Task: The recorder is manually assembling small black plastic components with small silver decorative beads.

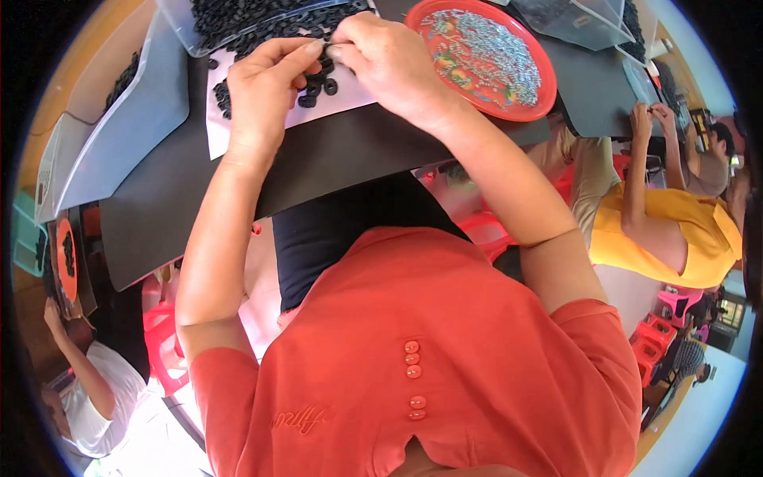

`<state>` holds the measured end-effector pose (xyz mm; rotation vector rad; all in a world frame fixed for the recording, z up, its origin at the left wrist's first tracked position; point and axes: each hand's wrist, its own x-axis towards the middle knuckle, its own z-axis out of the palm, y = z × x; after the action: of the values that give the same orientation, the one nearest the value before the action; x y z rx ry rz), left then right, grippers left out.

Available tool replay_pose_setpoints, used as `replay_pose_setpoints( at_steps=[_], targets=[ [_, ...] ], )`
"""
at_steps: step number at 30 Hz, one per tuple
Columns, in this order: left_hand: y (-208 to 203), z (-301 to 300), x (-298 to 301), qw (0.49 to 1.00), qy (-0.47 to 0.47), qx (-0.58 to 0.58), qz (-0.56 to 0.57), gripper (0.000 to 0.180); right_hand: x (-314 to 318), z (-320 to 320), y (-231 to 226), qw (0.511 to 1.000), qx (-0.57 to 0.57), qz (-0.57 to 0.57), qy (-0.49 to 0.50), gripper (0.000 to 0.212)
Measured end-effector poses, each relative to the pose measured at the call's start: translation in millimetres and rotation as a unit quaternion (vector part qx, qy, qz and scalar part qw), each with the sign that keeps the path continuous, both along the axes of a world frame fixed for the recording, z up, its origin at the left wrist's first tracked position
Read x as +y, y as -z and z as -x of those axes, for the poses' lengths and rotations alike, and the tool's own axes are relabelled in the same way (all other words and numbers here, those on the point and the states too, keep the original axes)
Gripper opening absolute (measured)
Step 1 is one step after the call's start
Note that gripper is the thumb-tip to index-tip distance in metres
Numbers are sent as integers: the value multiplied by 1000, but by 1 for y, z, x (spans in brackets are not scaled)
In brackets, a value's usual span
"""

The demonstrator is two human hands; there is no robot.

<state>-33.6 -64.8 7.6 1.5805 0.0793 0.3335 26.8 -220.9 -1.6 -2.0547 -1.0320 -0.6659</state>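
My left hand (266,89) and my right hand (391,70) meet over a white sheet (298,125) on the dark table. Both are closed in a pinch, fingertips almost touching. A small dark bit shows between them, too tiny to make out; which hand grips it I cannot tell. Under and around the fingers lie many small black ring-shaped pieces (308,101), several of them loose near the sheet's front edge. Just right of my right hand stands a round red tray (545,94), holding a spread of small silvery metal pieces (497,56) over its printed bottom.
A clear bin (184,28) tipped toward the sheet holds more black pieces. Another translucent bin (147,131) stands left, a third (574,22) at back right. The table edge (350,163) runs before me. People in yellow (668,238) and white (111,389) sit at either side.
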Motion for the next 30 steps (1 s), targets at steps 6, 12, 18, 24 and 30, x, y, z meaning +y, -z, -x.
replay_pose_setpoints(
  at_steps=[6, 12, 18, 24, 30],
  targets=[
    [0, -5, 12, 981, 119, 69, 136, 20, 8, 13, 1, 996, 28, -85, -23, 14],
    [-4, -5, 16, 952, 230, 114, 169, 21, -3, 20, -6, 993, 25, -103, -57, 7],
    [-3, -3, 13, 966, 189, 129, 119, 19, -64, -18, -20, 997, -51, 50, -11, 10],
    [4, -7, 13, 966, 182, 116, 139, 24, -115, -48, -13, 954, -73, 265, 118, 13],
    [3, -6, 11, 968, 173, 108, 148, 20, -115, -53, -4, 956, -17, 274, 101, 16]
  ],
)
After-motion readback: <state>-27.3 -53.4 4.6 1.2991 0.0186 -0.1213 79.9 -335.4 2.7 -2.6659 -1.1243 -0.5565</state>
